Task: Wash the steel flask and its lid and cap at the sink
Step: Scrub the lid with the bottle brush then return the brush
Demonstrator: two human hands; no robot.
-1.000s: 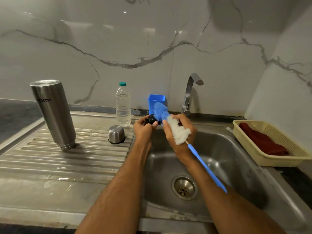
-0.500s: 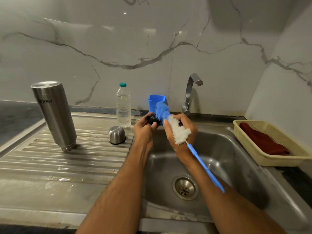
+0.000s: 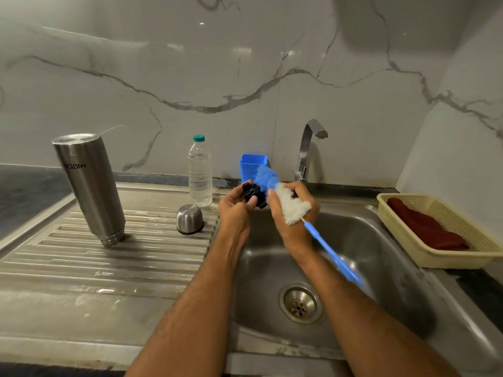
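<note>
The steel flask (image 3: 89,186) stands upside down on the draining board at the left. Its steel cap (image 3: 189,219) sits mouth down on the board, right of the flask. Over the sink's back edge my left hand (image 3: 235,210) grips the small black lid (image 3: 254,195). My right hand (image 3: 295,219) holds a bottle brush (image 3: 291,205) by its white and blue bristle head, with the blue bristles against the lid. The brush's blue handle slants down to the right over the basin.
A clear water bottle (image 3: 200,174) and a blue plastic cup (image 3: 253,165) stand at the back by the wall. The tap (image 3: 309,148) rises behind the steel sink (image 3: 381,248). A cream basket (image 3: 424,257) holding a dark red cloth (image 3: 424,227) sits at the right.
The hands stay at the same spot over the sink. The brush has shifted slightly against the lid. The flask and the cap have not moved.
</note>
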